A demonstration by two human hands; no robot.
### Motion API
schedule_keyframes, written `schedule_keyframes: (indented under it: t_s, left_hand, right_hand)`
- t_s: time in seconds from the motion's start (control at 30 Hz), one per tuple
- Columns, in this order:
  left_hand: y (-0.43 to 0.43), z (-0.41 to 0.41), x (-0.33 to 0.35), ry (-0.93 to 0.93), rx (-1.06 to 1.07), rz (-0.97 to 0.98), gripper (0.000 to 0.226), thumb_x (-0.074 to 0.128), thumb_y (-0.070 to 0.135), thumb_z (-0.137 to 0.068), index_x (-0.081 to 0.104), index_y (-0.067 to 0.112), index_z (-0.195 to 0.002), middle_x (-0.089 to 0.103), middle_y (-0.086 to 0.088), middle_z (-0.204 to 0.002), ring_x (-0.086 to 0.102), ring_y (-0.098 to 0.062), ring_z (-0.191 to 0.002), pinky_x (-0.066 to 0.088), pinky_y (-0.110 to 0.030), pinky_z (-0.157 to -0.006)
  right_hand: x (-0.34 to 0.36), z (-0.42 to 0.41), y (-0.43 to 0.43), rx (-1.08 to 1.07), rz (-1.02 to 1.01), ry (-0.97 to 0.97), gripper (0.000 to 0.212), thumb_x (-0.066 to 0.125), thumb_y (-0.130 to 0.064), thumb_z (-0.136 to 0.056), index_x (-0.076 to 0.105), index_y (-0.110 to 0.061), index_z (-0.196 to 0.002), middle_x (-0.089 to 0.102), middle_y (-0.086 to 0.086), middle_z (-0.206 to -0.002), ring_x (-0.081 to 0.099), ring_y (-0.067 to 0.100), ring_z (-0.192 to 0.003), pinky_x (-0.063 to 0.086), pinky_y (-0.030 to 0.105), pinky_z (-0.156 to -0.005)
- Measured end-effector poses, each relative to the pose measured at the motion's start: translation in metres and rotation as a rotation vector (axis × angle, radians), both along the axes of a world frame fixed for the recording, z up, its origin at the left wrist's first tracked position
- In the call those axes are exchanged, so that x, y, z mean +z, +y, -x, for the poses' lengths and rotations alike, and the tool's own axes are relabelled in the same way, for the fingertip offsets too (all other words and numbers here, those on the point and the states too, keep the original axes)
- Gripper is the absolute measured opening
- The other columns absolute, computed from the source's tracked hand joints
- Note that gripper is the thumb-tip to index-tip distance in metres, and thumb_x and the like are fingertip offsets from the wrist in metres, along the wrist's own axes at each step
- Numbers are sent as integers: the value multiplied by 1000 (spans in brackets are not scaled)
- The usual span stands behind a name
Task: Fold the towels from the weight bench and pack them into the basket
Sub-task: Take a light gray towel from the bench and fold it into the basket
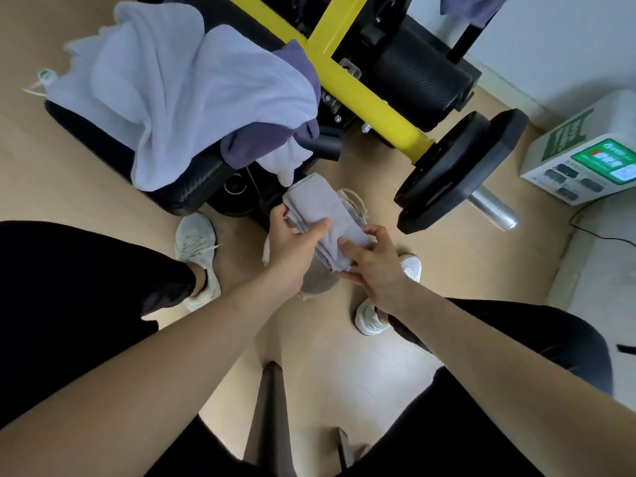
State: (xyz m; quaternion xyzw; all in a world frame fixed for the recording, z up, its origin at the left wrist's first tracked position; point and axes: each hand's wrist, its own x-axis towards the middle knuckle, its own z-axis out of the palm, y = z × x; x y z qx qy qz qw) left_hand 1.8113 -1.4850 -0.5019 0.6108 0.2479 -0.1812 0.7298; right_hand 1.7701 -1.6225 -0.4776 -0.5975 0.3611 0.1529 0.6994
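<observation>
- A beige cloth thing (317, 290) sits right under the hands. The hands and the towel hide most of it, so I cannot tell if it is the basket.
- The fingers of the left hand (292, 244) go under the towel and are hidden. Only the thumb shows on top.
- The weight bench (192, 189) is cut off at the top edge. A pile of towels (172, 84), pale ones and a purple one, covers most of its black pad.
- The folded towel (327, 208) is grey. It is held up over the floor (309, 356), in front of the bench and between the person's knees.
- It is folded into a long, narrow shape. Its long side runs from the far left, near the bench, down to the near right.
- The left hand grips its left edge.
- The right hand (377, 268) pinches the near end, with a finger on top and the thumb below.
- A yellow bar (361, 87) and black weight plates (457, 166) are to the right.
</observation>
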Motion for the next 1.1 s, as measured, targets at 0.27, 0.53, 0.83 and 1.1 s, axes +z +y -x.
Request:
schedule_keyframes:
  t_s: [0.27, 0.53, 0.83, 1.1]
  left_hand:
    - [-32, -12, -108, 268, 97, 80, 86, 92, 23, -56, 55, 18, -133, 69, -7, -128, 70, -27, -113, 58, -53, -97]
    - [-67, -37, -192, 290, 130, 51, 56, 86, 12, -64, 62, 26, -113, 71, -6, -119, 70, -27, -110, 56, -52, -100]
    - [-92, -63, -243, 202, 157, 7, 55, 74, -6, -81, 54, 1, -131, 66, -21, -126, 67, -37, -114, 56, -51, -100]
    - [-95, -67, -251, 112, -58, -439, 59, 82, 29, -82, 52, 11, -130, 65, -1, -117, 67, -24, -108, 57, -40, -95]
  right_hand:
    - [-89, -51, -75, 521, 505, 85, 16, 75, -24, -85, 68, -29, -98, 63, -4, -101, 64, 27, -98, 55, 41, -85]
    - [-173, -78, -114, 785, 808, 60, 63, 71, -15, -84, 51, -27, -142, 49, 13, -140, 56, 32, -120, 47, 39, -103]
    - [-207, -67, -102, 506, 818, -94, 57, 54, -3, -86, 53, -24, -138, 59, 7, -131, 59, 29, -117, 47, 35, -101]
    - [-208, -62, -99, 541, 834, -148, 56, 51, -4, -87, 51, -26, -138, 53, 5, -132, 60, 29, -112, 47, 32, -94]
